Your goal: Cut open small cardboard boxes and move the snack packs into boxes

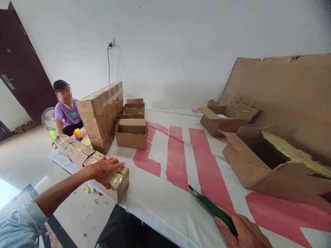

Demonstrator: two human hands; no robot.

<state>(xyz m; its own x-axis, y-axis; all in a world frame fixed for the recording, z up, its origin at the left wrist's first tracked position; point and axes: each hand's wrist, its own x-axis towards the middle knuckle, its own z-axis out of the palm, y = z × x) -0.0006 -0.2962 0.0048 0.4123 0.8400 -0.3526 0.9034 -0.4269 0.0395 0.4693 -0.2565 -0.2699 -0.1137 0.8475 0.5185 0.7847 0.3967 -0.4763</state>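
My left hand point(104, 171) rests across the top of a narrow taped cardboard box point(119, 184) at the table's near edge, its fingers stretched out over the tape. This box is at the near end of a row of similar boxes point(76, 150). At the lower right, my right hand point(241, 229) is closed round the green handle of a utility knife point(214, 210). The knife's blade points up and left over the red-and-white table cover point(178, 206), apart from any box.
A person point(67, 112) sits at the row's far end, a hand by the boxes. Taped boxes point(99, 110) are stacked behind the row. Open boxes point(131, 136) stand beside them. Larger open cartons point(248, 165) and a cardboard sheet point(287, 89) occupy the right.
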